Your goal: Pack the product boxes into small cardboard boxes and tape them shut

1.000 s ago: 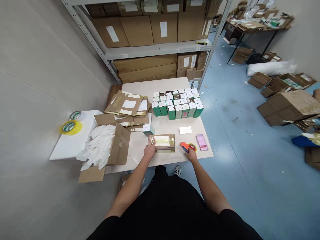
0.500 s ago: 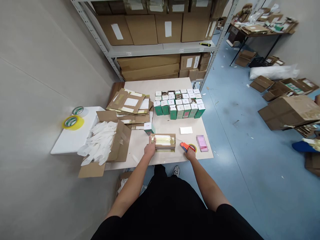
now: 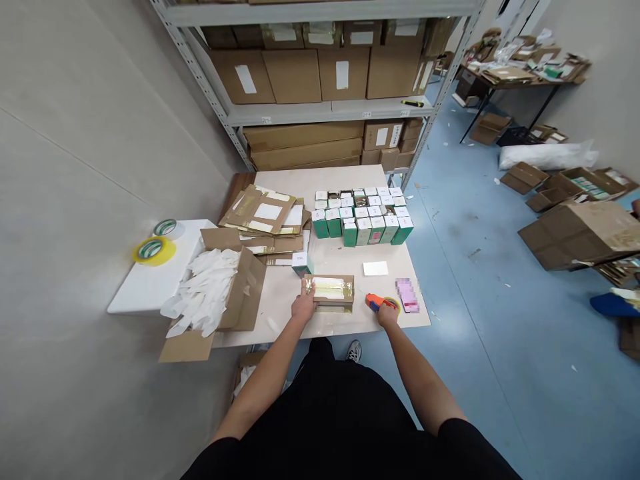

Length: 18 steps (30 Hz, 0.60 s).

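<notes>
A small cardboard box (image 3: 342,301) with shiny tape and a white label on top lies near the front edge of the table (image 3: 280,303). My left hand (image 3: 303,307) grips its left end, fingers against the side. To the right, my right hand (image 3: 387,314) is closed round an orange and blue tape dispenser (image 3: 373,301) with a yellow roll, low over the tabletop and apart from the box. Just behind the box's left end stands a white and green carton (image 3: 302,263). A white card (image 3: 375,269) and a pixelated pink item (image 3: 407,295) lie near the dispenser.
Rows of white and green cartons (image 3: 363,217) stand at the back right of the table. Flattened cardboard (image 3: 265,210) is stacked at left, beside an open box of white packing material (image 3: 207,287). Tape rolls (image 3: 154,251) sit on a white surface. Shelving (image 3: 330,112) rises behind.
The view has tilted up a little, so the scene sits lower. The tape dispenser has turned slightly in my right hand. My left hand stays on the cardboard box.
</notes>
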### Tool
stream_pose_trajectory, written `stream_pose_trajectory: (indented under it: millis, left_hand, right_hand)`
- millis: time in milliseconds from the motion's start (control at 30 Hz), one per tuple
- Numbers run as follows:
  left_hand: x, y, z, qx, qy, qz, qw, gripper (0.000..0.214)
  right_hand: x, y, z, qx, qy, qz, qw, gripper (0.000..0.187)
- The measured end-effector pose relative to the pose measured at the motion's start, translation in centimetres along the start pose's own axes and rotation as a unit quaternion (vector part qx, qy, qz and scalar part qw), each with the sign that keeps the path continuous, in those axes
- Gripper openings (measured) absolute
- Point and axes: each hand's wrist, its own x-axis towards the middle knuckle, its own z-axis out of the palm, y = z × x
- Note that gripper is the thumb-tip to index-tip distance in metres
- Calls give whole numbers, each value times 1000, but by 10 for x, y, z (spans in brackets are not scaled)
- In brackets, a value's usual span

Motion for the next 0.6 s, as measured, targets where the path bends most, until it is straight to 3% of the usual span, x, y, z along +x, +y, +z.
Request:
stream_pose_trajectory:
  millis: [100, 200, 300, 400, 500, 600]
  left_hand:
    - [0, -2, 2, -4, 14, 10, 1000, 75]
    - [1, -4, 6, -14, 23, 16, 1000, 76]
    - [4, -4, 10, -32, 37, 19, 999, 77]
    - [5, -4, 13, -45, 48, 17, 998, 78]
    - [4, -2, 12, -44, 50, 13, 998, 79]
    - [1, 0, 10, -44, 49, 12, 998, 77]
  right_hand:
    - [-1, 10, -14, -21, 35, -13, 999, 37]
    - [-4, 26, -33, -36, 161, -56, 985, 40]
    - [-7, 39, -58, 11, 338, -124, 933, 38]
    - [-11, 34, -89, 105, 437, -176, 876, 33]
    - [-18, 6, -118, 214, 433, -250, 839, 25]
    - [-32, -37, -132, 348, 363, -327, 800, 22]
